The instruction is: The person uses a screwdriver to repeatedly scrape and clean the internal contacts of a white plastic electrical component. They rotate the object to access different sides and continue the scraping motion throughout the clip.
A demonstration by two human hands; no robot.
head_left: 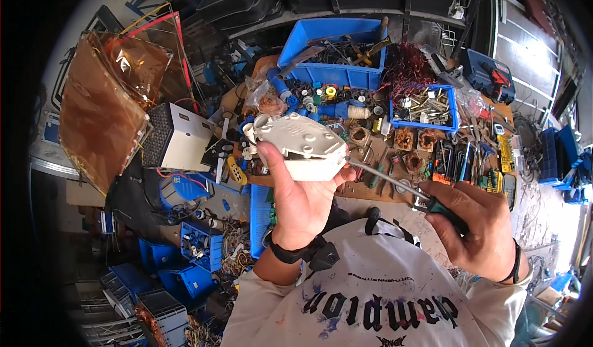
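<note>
1 white plastic housing [304,142], held up nearer us than large blue bin [333,74]. Our left hand [298,202], on bin's near side, has grip pinching housing. Our right hand [475,226], nearer us and right of bin, has grip wrapped round dark handle of screwdriver [395,181]; tip sits at housing's right end. Counter [362,190] between us and bin carries plastic fittings [336,110]. Right of bin we see reddish strand tangle [409,72], then, slightly nearer us, smaller blue tray [426,125] of metal pieces [426,106].

Off-white casing [302,138], silvery screwdriver shaft [389,179]
</note>
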